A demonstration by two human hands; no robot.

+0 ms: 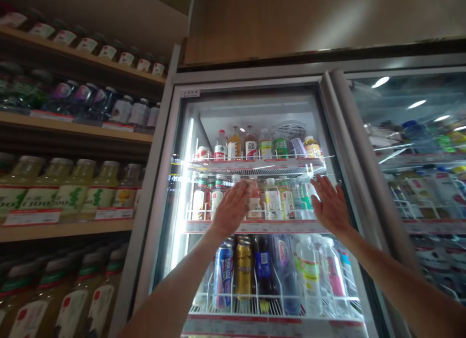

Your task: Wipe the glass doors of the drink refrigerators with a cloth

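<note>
My left hand (232, 204) is raised before the glass door (233, 102) of a lit drinks fridge, level with its middle shelf. Its fingers are pressed together, and something small and pale shows at their tips, too blurred to name. To the right, my right hand (330, 204) is up with its fingers apart and nothing in it, at or close to the glass. Whether either hand touches the pane I cannot tell. Behind the glass, bottles (272, 199) line the middle shelf, partly hidden by my hands.
A metal door handle (355, 148) runs down the right, with a second glass-fronted fridge (433, 182) beyond it. On the left, wooden shelves (73, 126) carry rows of bottled drinks (74, 182). Cans (243, 270) and bottles stand on the fridge's lower shelf.
</note>
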